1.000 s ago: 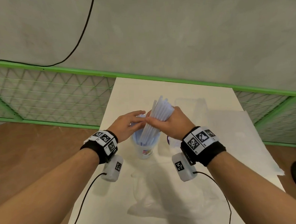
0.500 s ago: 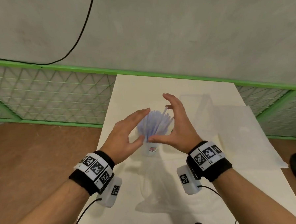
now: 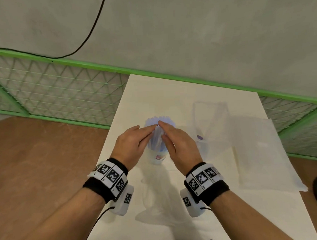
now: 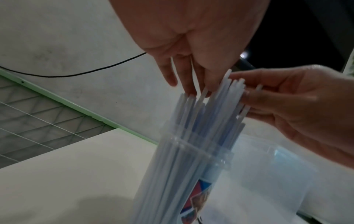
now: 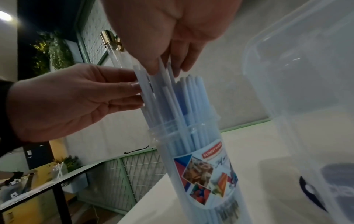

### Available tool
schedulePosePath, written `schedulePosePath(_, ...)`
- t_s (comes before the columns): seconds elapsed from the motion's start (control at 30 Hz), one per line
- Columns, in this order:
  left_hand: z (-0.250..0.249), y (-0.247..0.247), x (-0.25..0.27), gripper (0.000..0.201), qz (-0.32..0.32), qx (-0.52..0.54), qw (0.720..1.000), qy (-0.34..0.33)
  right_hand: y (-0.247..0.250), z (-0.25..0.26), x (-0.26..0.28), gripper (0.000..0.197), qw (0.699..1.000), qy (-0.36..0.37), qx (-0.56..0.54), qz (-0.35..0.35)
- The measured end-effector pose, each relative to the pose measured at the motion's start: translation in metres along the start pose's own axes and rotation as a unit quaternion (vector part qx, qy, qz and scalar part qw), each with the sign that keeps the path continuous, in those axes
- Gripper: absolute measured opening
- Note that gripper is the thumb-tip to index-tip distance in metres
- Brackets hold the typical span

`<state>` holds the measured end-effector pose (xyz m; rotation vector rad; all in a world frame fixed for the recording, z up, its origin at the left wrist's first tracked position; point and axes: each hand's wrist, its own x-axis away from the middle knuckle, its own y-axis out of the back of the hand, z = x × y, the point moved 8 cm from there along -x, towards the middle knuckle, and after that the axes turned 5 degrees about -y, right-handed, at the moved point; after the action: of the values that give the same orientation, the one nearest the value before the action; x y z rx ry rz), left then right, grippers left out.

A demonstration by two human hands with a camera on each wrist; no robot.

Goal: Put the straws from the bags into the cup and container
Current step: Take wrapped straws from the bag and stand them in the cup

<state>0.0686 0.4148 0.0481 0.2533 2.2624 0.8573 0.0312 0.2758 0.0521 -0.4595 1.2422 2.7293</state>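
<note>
A clear plastic cup (image 3: 157, 157) with a coloured label stands mid-table, full of pale blue straws (image 3: 165, 119) that stick up above its rim. My left hand (image 3: 147, 133) touches the straw tops from the left with straight fingers. My right hand (image 3: 163, 130) touches them from the right, fingers also straight, and the two sets of fingertips nearly meet over the bundle. The left wrist view shows my fingers among the straw tips (image 4: 210, 113) above the cup (image 4: 191, 174). In the right wrist view, straws (image 5: 182, 98) run between my extended fingers. The clear container (image 3: 210, 117) stands right of the cup.
A crumpled clear bag (image 3: 154, 199) lies on the white table (image 3: 134, 102) between my wrists. A second flat bag (image 3: 262, 151) lies at the right, overhanging the table edge. A green mesh fence (image 3: 60, 92) runs behind the table.
A second ago my right hand gripped the straw bundle over the cup. It let go, both hands spread wide, and now they have closed in on the straw tops.
</note>
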Motion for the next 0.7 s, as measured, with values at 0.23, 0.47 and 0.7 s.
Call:
schedulePosePath(0.23,-0.001,-0.008,0.003,0.029,0.006,-0.128,0.991,-0.035,0.005,-0.015,-0.005,0.039,1.000,-0.016,-0.019,-0.002)
schedulePosePath(0.47,-0.002,-0.010,0.020,0.048,0.026,-0.024,0.999,0.039,0.007,-0.008,-0.011,0.029,0.994,0.050,0.078,-0.051)
schedulePosePath(0.7,-0.016,-0.008,0.020,0.046,0.009,0.035,0.999,0.029,-0.002,-0.009,-0.001,0.057,0.998,-0.004,0.010,0.069)
